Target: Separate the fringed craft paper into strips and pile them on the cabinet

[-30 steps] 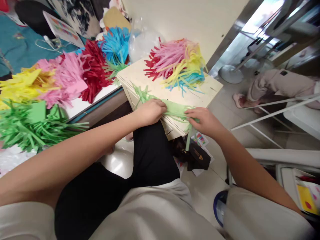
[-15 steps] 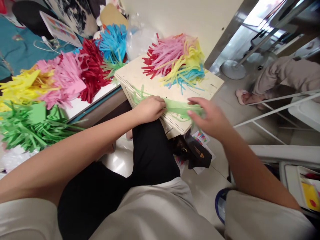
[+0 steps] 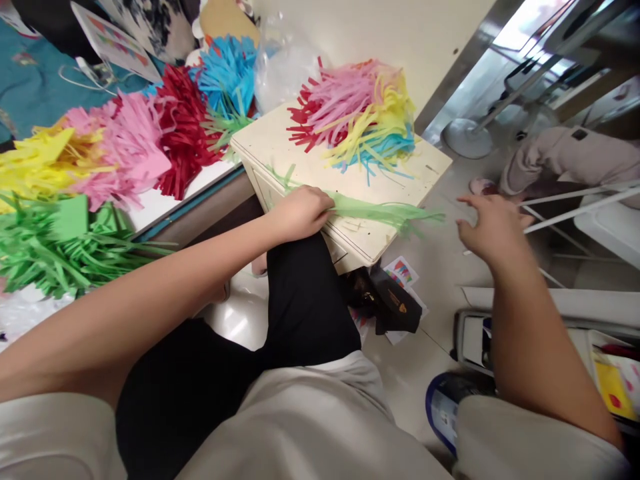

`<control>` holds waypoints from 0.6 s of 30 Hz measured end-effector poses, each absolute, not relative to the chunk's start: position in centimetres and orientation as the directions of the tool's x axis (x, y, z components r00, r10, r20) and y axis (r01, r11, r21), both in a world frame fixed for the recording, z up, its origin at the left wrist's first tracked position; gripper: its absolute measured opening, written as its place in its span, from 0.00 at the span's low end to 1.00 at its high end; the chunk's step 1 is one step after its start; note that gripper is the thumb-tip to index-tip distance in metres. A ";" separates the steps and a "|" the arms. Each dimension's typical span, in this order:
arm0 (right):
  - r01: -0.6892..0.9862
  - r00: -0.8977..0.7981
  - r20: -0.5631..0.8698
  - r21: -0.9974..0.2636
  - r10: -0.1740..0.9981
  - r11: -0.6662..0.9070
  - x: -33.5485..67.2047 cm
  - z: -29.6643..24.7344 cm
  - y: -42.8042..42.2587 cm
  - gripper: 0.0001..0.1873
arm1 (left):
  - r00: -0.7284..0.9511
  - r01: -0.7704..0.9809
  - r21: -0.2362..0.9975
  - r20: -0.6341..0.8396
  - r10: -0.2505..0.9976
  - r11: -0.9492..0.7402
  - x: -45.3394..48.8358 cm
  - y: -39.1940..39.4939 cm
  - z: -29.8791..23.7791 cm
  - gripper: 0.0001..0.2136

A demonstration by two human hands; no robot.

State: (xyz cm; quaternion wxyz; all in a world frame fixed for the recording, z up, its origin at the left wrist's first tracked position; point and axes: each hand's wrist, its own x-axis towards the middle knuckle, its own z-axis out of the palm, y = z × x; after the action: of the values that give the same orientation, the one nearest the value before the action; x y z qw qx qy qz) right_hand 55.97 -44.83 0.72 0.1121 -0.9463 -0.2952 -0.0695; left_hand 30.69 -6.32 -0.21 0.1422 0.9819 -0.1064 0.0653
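Observation:
My left hand (image 3: 304, 212) is closed around the middle of a light green fringed paper tassel (image 3: 375, 210), low over the front of a cream cabinet top (image 3: 267, 143). The tassel's long strips stretch right past the cabinet edge, and a shorter bunch sticks out on the left of the hand. My right hand (image 3: 490, 227) is off to the right in the air, apart from the strips, with thumb and fingers spread and nothing in it. Behind the tassel lies a pile of pink, red, yellow and blue paper tassels (image 3: 350, 107).
On the left surface lie green (image 3: 75, 247), yellow (image 3: 40, 163), pink (image 3: 127, 143), red (image 3: 183, 133) and blue tassels (image 3: 227, 77). A clear plastic bag (image 3: 283, 73) stands behind. A black box (image 3: 397, 303) is on the floor. At right, a person's leg (image 3: 565, 157) shows near a white chair (image 3: 613, 220).
My right hand has moved away to the right, off the green strips, whose ends now fly outward past the cabinet edge. My left hand keeps its hold in nearly the same place.

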 end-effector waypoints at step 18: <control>0.710 0.490 -0.071 -0.545 0.869 -0.445 46.8 1.3 -30.2 0.20 | 0.994 -0.108 0.328 0.060 -0.093 -0.938 30.6 -5.2 1.0 0.13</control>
State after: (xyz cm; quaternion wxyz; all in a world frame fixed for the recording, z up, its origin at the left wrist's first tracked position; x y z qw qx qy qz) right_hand 46.77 -30.21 1.34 0.2287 -0.8322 -0.4745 0.1733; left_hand 30.58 -5.17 1.03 0.1679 0.9842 -0.0510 0.0217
